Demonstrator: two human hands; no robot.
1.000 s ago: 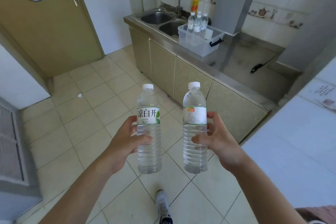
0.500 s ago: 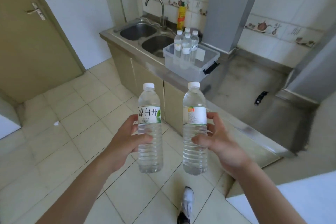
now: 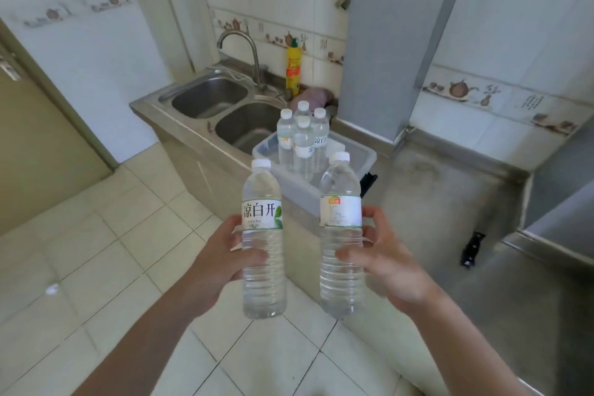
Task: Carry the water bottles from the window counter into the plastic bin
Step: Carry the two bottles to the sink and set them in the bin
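Observation:
My left hand [image 3: 221,254] grips a clear water bottle [image 3: 263,238] with a white cap and a white label, held upright. A second water bottle [image 3: 341,235] stands upright in my right hand [image 3: 382,260]. Both bottles hang in the air just in front of the clear plastic bin [image 3: 363,154], which sits on the steel counter beside the sink. Several water bottles [image 3: 303,141] stand upright in the bin's far left corner. The held bottles hide part of the bin's near wall.
A double steel sink [image 3: 225,109] with a tap [image 3: 244,55] lies left of the bin. A yellow detergent bottle [image 3: 293,71] stands behind it. A grey pillar [image 3: 385,42] rises right of the bin. A black object [image 3: 472,247] lies on the counter at right. Tiled floor [image 3: 96,251] spreads at left.
I have come closer to the counter; the bin and sink now look larger and sit right behind the two bottles. Both hands keep their hold on the bottles.

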